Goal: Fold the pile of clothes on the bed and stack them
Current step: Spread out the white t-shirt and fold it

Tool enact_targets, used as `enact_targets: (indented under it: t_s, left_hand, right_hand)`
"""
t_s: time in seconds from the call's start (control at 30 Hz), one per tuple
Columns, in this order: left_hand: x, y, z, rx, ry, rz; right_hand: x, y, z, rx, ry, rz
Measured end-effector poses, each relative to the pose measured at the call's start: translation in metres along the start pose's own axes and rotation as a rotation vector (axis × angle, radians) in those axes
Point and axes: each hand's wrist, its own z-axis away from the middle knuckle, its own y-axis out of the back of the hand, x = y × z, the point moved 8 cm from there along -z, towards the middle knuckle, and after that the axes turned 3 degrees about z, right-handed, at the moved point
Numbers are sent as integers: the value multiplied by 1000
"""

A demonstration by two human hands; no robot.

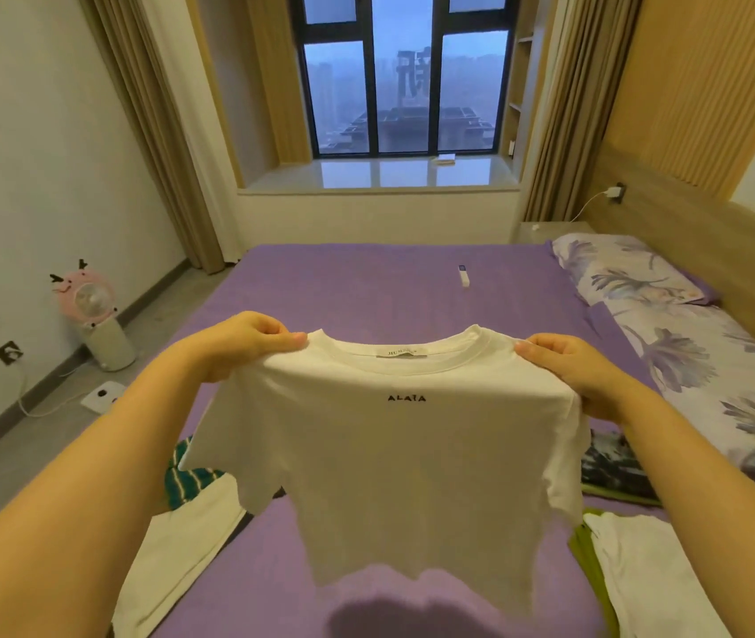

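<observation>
The left hand (246, 345) pinches the left shoulder of a white short-sleeved cotton T-shirt (394, 462), and the right hand (573, 375) grips its right shoulder, fingers curled over the cloth. Between the two hands the shirt hangs in the air above the near part of the bed (366, 287), which has a purple sheet; the front with small dark letters faces the person, and the hem hangs free.

Near the left edge of the bed lies a green-and-white striped garment (187, 481) with a white cloth (173, 559) just beside it. Near the right edge lie a dark patterned garment (610, 467) and a white folded garment (651, 573) on something green. A small white remote control (464, 275) lies toward the far edge, and a floral pillow (619, 269) lies at the far right corner.
</observation>
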Motion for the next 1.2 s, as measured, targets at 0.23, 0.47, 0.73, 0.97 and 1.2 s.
enact_targets:
  t_s: [0.23,0.47,0.73,0.97,1.2]
  left_hand:
    - [-54,-33,-93,117,-6,-121]
    - [-170,-117,-183,156,72,-443]
    - [-260,-176,-267,56,166,-145]
    - [-280,-194,-329,95,201,28]
    - [-277,-191,-406,237,122,-45]
  right_hand:
    - [69,-24,-53,75,-156,176]
    - [186,-74,-111,166,-349,536]
    - [289,-105,-149,250,-549,560]
    - [315,-104,-209,364,-476,594]
    - [337,-83,-284,481,-388,474]
